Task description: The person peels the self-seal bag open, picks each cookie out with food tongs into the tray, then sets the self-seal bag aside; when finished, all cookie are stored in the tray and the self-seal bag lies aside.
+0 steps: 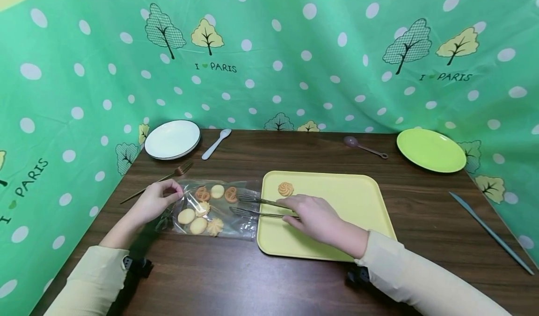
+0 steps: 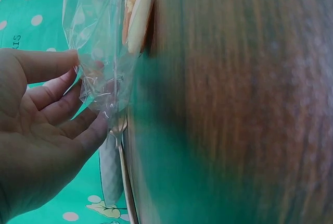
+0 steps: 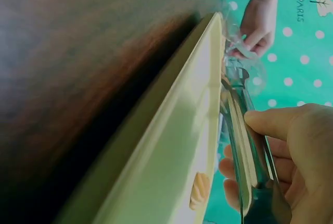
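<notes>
My left hand (image 1: 156, 201) pinches the left edge of a clear plastic bag (image 1: 244, 232); its fingertips also show against the film (image 2: 99, 21) in the left wrist view. Several cookies lie inside: round plain ones (image 1: 186, 216), pretzel shapes (image 1: 202, 194) and a flower shape (image 1: 215, 227). Metal tongs (image 1: 275, 214) with fork-like ends are gripped in my right hand (image 1: 316, 218), thumb on one arm and fingers on the other. Their spread tips reach into the bag's right end, close to a pretzel cookie. Under my right hand is a yellow tray (image 1: 349, 199) bearing one swirled cookie (image 1: 285, 188).
At the back left stand a white plate (image 1: 171, 140) and a pale spoon (image 1: 216, 144). A brown fork (image 1: 182, 169) lies behind my left hand. Back right are a purple spoon (image 1: 364, 147) and a green plate (image 1: 431, 150). A blue-grey knife (image 1: 490, 232) lies at the right edge.
</notes>
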`<state>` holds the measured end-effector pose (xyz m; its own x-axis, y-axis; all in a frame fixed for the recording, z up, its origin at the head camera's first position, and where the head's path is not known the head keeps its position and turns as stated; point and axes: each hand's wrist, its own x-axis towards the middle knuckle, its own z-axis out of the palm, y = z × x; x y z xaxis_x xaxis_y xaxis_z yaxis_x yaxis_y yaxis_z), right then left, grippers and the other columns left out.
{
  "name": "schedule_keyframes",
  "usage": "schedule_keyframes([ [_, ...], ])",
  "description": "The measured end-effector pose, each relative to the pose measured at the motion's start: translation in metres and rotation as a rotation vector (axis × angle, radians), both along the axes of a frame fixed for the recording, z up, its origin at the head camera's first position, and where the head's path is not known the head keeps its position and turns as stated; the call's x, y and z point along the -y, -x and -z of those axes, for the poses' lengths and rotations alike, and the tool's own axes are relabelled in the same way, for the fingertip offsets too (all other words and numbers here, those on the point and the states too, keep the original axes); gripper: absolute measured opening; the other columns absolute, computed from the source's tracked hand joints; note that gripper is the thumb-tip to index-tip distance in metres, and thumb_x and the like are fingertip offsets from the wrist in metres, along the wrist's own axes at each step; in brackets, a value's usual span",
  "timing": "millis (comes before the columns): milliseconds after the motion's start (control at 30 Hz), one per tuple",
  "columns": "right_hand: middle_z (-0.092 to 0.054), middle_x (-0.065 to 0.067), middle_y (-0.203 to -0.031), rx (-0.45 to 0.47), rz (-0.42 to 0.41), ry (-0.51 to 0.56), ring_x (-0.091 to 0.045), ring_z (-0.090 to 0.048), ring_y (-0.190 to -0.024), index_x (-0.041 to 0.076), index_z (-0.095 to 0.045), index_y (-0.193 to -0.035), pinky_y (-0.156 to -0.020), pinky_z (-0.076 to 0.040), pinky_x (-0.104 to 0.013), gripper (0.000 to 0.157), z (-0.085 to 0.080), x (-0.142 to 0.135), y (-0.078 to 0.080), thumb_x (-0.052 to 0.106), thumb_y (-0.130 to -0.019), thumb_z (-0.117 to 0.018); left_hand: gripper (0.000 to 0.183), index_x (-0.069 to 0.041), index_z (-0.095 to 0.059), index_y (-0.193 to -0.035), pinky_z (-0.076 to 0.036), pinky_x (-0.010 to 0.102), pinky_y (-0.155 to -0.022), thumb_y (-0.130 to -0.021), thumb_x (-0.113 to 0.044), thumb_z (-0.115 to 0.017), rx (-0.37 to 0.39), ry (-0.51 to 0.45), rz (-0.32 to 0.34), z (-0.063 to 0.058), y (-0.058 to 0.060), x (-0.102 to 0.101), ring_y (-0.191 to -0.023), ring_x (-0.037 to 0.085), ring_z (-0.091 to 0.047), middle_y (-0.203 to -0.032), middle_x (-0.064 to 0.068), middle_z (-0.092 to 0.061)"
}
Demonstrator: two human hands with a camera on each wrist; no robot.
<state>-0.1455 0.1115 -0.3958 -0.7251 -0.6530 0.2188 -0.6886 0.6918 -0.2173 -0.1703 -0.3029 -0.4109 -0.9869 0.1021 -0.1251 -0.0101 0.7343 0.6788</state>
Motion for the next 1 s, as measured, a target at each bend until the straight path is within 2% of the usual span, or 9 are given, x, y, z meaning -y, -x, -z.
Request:
schedule_keyframes([
  [233,-0.066,-0.004,-0.119,-0.020,0.049,-0.003,-0.021,-0.062,-0.109,0.017,-0.062,-0.122,-0.075,-0.053,-0.041,0.039,0.005,0.017,0.012,0.031,-0.086,-0.069,0.007,-0.009,-0.061,-0.098,-0.044,0.034,-0.073,-0.094,-0.014,-0.058,0.012,0.006,-0.002,0.000,0.000,0.000,-0.091,0.024,-0.056,-0.101,0.010,-0.060],
  [467,-0.066,-0.002,-0.115,-0.011,0.075,-0.020,-0.018,-0.061,-0.107,0.015,-0.061,-0.123,-0.072,-0.053,-0.039,0.042,0.006,0.028,0.019,0.032,-0.085,-0.069,0.008,-0.010,-0.061,-0.099,-0.044,0.033,-0.074,-0.094,-0.015,-0.058,0.019,0.014,-0.011,-0.001,0.000,-0.001,-0.095,0.026,-0.056,-0.103,0.010,-0.060],
  [1000,-0.067,-0.003,-0.113,0.038,0.086,-0.013,-0.018,-0.063,-0.103,0.015,-0.061,-0.122,-0.075,-0.053,-0.039,0.039,0.012,0.037,0.022,0.029,-0.087,-0.068,0.010,-0.009,-0.061,-0.100,-0.043,0.033,-0.074,-0.094,-0.016,-0.058,0.022,0.024,0.003,-0.002,0.001,-0.001,-0.095,0.025,-0.055,-0.103,0.010,-0.061],
])
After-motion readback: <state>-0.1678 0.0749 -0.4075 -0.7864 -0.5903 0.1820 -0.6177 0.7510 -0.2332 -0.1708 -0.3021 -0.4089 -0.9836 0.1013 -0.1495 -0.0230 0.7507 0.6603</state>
